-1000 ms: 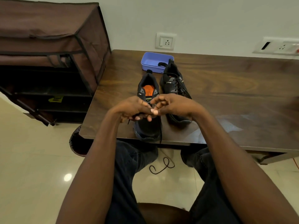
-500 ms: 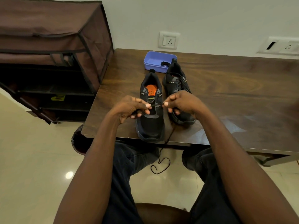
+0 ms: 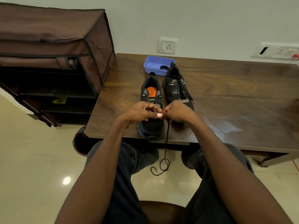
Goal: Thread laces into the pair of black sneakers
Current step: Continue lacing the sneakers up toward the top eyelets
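Two black sneakers stand side by side on the wooden table [image 3: 226, 97], toes toward me. The left sneaker [image 3: 151, 101] shows an orange insole, and my hands hide the middle of it. The right sneaker [image 3: 177, 89] is laced. My left hand [image 3: 142, 113] and my right hand [image 3: 177, 113] meet over the left sneaker's eyelets, fingers curled and pinching a black lace [image 3: 165, 149]. The lace hangs from my right hand past the table edge and curls on the floor between my knees.
A blue plastic tray [image 3: 153, 64] holding a dark item sits behind the sneakers near the wall. A brown fabric shoe rack [image 3: 53, 50] stands left of the table. Wall sockets [image 3: 166, 46] are above the table. A dark bin is under the table's left corner.
My hands, spread apart with the lace taut half a second ago, have come together again over the left sneaker. The hanging lace has shifted slightly.
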A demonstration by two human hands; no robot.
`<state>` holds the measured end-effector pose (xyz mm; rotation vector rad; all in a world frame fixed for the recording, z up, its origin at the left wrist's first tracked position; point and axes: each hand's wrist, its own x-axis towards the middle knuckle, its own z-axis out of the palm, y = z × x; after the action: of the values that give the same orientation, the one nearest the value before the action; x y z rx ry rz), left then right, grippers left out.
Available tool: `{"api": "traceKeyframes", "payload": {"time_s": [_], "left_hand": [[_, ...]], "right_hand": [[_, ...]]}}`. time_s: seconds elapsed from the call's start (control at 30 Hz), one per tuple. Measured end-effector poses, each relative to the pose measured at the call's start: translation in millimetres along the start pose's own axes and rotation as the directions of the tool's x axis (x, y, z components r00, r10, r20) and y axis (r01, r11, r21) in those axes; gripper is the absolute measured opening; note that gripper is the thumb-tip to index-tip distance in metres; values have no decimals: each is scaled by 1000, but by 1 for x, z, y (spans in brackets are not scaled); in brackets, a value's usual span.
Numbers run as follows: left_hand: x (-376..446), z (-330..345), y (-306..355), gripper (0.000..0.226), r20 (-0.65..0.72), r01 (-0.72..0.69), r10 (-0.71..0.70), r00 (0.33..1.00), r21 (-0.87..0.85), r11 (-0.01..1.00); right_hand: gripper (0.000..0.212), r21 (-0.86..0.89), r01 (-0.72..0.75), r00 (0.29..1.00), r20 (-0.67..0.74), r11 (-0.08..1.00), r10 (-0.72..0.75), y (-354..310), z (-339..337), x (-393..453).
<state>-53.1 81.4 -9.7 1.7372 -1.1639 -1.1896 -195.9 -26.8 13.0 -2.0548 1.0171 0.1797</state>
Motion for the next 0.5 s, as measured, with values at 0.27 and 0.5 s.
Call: {"api": "traceKeyframes", "payload": {"time_s": [0.27, 0.5], "left_hand": [[-12, -1, -3, 27, 48, 33, -21, 999, -265, 964], [-11, 9, -12, 9, -134, 107, -155, 979, -309, 945]], "right_hand": [[19, 378, 52, 988, 116, 924, -102, 6, -3, -12], [21, 346, -21, 986, -146, 938, 76, 19, 5, -3]]}}
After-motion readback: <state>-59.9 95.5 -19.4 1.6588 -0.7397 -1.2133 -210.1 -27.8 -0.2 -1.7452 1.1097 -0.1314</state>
